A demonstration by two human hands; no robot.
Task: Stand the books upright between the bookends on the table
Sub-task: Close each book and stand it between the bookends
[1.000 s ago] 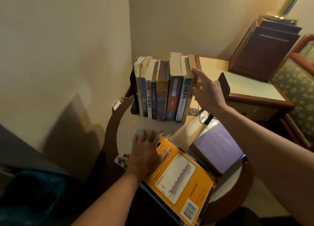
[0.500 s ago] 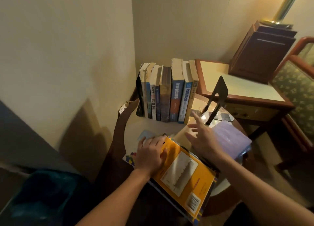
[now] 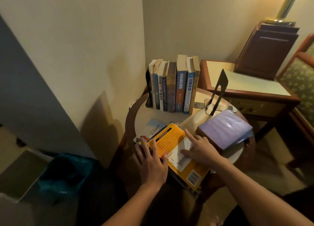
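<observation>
Round table (image 3: 171,117), upright books (image 3: 173,85), bookend (image 3: 219,90)

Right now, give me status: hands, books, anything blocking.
Both hands, left hand and right hand, flat on yellow book. Row of books upright. Purple book lies before right bookend.

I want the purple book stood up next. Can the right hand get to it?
Probably yes. The right hand lies on the orange book, right beside the purple book, with nothing between them.
</observation>
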